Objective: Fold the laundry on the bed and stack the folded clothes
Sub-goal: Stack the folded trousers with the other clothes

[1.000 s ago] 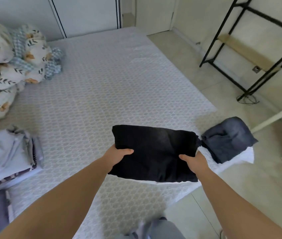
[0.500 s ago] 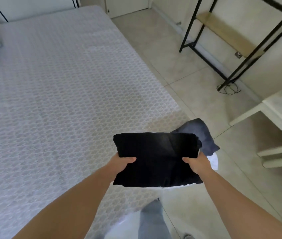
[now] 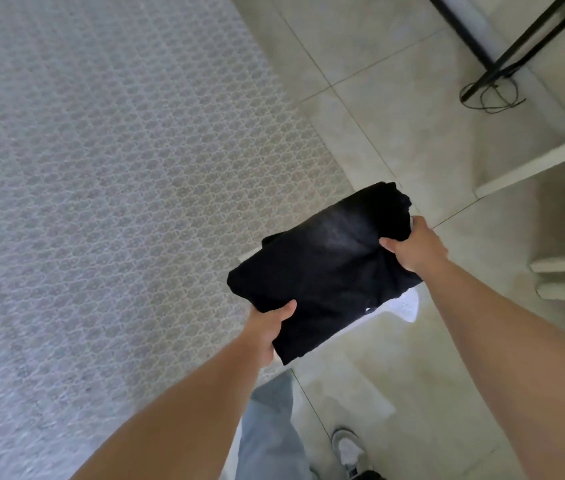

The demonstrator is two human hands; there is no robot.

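A folded black garment (image 3: 326, 271) is held over the near right corner of the bed (image 3: 101, 202). My left hand (image 3: 267, 332) grips its near left edge, thumb on top. My right hand (image 3: 412, 245) grips its right edge, thumb on top. The garment covers the spot where a dark grey folded piece lay; that piece is hidden now. A bit of white fabric (image 3: 405, 303) shows under the garment's right side.
The bed has a patterned white cover. Tiled floor (image 3: 412, 133) lies to the right, with a black metal rack leg (image 3: 502, 60), a loose cable (image 3: 488, 97) and a white table frame (image 3: 533, 164). My jeans leg (image 3: 270, 431) and shoe (image 3: 348, 448) are below.
Both hands carried the black garment to the right, over the bed corner and the dark grey piece. The view swung right and down, so the pillows and the left stack left the frame.
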